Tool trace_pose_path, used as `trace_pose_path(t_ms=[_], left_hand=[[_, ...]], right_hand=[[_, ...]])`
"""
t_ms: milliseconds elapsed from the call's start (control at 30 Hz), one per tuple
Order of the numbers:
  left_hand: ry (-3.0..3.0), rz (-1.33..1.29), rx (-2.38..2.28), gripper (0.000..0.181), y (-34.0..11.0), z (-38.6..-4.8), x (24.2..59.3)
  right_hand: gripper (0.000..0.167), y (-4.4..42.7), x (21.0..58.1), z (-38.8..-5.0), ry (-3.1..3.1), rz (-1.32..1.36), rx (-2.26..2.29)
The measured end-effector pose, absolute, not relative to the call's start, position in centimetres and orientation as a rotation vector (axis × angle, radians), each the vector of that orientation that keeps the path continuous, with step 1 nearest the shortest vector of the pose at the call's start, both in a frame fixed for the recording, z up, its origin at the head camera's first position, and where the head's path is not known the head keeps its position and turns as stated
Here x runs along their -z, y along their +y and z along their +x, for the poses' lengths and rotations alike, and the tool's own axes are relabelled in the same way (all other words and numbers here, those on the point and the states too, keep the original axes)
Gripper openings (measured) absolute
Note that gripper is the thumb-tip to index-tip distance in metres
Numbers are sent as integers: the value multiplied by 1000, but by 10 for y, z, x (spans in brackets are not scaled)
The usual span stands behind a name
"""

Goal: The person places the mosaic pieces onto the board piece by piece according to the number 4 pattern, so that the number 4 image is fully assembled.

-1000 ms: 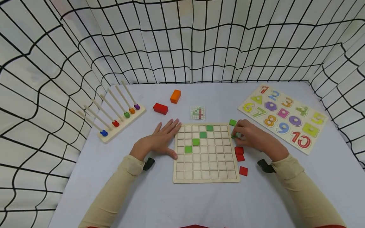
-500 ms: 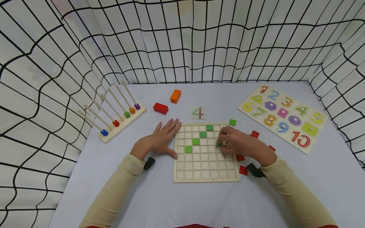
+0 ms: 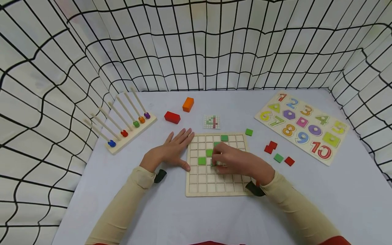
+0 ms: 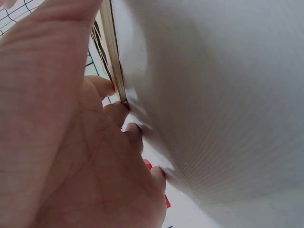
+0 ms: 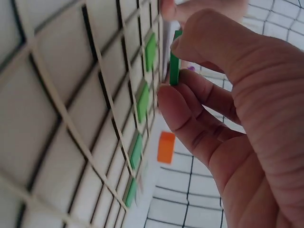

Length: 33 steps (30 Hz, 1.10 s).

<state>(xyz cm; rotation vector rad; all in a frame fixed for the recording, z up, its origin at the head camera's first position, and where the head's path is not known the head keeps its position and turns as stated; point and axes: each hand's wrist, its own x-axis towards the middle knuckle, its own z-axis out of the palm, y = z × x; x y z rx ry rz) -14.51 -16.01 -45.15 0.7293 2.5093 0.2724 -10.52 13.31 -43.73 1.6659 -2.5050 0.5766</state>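
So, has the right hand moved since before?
Yes, the right hand went left, from beside the right edge of the grid board to over its squares.

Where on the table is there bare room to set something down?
Bare cloth lies between the sleeves, nearer than the grid board, and between the small card and number puzzle. Crowded: right of the grid board, among loose tiles.

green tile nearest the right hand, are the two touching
Touching: the right wrist view shows the right hand pinching the green tile between thumb and fingers.
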Motion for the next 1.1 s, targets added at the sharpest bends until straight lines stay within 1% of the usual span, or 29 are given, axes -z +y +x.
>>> trace_pose_path(t_ms=[167,333,433,667,800,900,1000,1100], left_hand=[[2517,725,-279,135,-162,-144,451],[2511,728,-284,135,-163,-144,449],[2511,730,-278,135,-164,-144,447],[2510,726,-286,136,-166,-145,448],[2500,721,-300,136,-166,-144,450],[2491,718,-306,136,-165,-144,451],[2494,724,-314,136,-164,-144,453],[2501,734,-308,136,-163,-145,454]], right_hand=[[13,108,448,-101,-2495,1729,-517],[9,95,455,-97,-2543,1706,-512],[6,90,453,-93,-2540,1688,-472],[6,82,442,-88,-2565,1661,-306],[6,88,444,-91,-2635,1712,-445],[11,100,442,-95,-2699,1745,-612],[18,114,437,-100,-2761,1693,-715],[23,130,432,-105,-2805,1579,-710]])
